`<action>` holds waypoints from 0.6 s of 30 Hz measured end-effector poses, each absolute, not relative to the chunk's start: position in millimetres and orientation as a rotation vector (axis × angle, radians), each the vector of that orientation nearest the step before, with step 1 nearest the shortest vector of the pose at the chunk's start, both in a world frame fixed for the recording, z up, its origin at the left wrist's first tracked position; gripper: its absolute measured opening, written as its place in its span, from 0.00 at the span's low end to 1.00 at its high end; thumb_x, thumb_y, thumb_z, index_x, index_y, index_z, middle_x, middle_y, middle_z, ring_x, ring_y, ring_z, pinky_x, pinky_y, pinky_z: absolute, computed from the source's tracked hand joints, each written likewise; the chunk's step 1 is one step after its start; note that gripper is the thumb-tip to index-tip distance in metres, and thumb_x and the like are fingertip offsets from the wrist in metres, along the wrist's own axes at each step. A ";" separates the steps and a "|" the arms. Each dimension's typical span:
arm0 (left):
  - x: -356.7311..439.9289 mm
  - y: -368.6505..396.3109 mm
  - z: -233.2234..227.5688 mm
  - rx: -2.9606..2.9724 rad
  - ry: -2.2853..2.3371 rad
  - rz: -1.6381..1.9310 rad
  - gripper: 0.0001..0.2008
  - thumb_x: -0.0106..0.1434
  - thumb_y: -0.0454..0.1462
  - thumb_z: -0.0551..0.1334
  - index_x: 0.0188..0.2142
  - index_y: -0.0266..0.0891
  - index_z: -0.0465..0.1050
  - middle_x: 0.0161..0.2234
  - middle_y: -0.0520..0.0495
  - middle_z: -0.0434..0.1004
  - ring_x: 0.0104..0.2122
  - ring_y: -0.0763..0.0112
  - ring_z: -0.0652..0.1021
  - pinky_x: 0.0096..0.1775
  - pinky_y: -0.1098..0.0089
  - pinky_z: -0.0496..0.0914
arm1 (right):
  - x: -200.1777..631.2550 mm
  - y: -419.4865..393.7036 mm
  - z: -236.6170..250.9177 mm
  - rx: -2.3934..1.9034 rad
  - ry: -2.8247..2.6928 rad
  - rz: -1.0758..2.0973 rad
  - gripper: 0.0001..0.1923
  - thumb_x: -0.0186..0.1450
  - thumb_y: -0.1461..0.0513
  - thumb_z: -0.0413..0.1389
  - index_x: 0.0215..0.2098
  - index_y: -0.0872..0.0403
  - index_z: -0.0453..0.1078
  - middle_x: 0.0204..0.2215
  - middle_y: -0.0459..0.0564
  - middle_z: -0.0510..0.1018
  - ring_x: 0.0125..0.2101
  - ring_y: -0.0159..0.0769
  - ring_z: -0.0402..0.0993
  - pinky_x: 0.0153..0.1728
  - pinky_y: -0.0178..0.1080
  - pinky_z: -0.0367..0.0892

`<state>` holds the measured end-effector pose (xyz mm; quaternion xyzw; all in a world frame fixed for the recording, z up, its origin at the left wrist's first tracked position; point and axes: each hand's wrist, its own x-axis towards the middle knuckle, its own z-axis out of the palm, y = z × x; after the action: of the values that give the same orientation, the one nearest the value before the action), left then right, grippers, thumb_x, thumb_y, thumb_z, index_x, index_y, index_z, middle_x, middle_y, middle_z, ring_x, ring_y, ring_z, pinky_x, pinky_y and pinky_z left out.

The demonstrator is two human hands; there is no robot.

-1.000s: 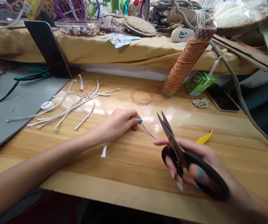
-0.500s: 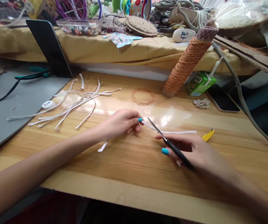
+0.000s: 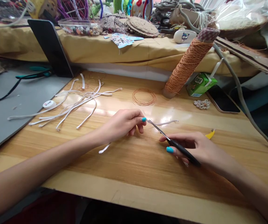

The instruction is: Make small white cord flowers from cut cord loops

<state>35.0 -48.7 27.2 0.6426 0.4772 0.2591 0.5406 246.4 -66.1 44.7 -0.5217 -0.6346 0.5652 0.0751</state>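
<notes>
Cutting a white strip [image 3: 162, 123] on the wooden table [image 3: 134, 174]: the left hand [image 3: 122, 124] pinches the strip between thumb and fingertips just left of the blades, holding it low over the tabletop, while the right hand [image 3: 194, 149] grips the scissors [image 3: 171, 141], fingers curled about the black handles. The blades appear nearly closed across the strip beside the left fingertips. One end of the strip trails right of the blades toward mid-table; the other shows below the left hand. Judged from this, the cut itself is in hand; the next move calls for a steady pinch and the strip kept square to the blades. Whether the strip is already severed cannot be told, as the blades cover the crossing point. The scissor handles are mostly hidden inside the right hand. A heap of cut strips [image 3: 73, 99] lies well to the left, a wire coil [image 3: 144, 97] and a cord spool [image 3: 187, 62] behind. A yellow tool [image 3: 210, 134] is half hidden behind the right hand.
</notes>
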 end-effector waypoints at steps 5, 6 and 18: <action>33.7 -46.1 29.5 1.559 1.079 0.600 0.08 0.59 0.35 0.51 0.26 0.34 0.64 0.24 0.51 0.70 0.18 0.84 0.65 0.20 0.80 0.59 | 246.9 -65.7 46.2 -1.572 -1.918 1.660 0.20 0.51 0.55 0.58 0.41 0.53 0.73 0.20 0.44 0.69 0.17 0.24 0.59 0.16 0.30 0.56; 33.1 -45.2 30.0 1.563 1.070 0.594 0.08 0.58 0.34 0.52 0.26 0.33 0.65 0.24 0.51 0.70 0.18 0.83 0.65 0.20 0.80 0.60 | 247.5 -65.1 46.4 -1.571 -1.921 1.658 0.20 0.50 0.56 0.58 0.41 0.53 0.73 0.20 0.45 0.70 0.17 0.24 0.60 0.16 0.30 0.57; 29.6 -42.6 36.2 1.561 1.025 0.585 0.09 0.57 0.35 0.55 0.28 0.31 0.70 0.24 0.50 0.71 0.20 0.82 0.64 0.23 0.79 0.59 | 248.0 -64.4 45.5 -1.509 -1.885 1.701 0.18 0.49 0.57 0.59 0.38 0.52 0.73 0.26 0.45 0.71 0.18 0.23 0.60 0.16 0.29 0.55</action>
<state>29.6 -42.6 36.2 0.6618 0.4347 0.2480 0.5582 248.0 -64.4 45.5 -0.5087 -0.6353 0.5734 0.0939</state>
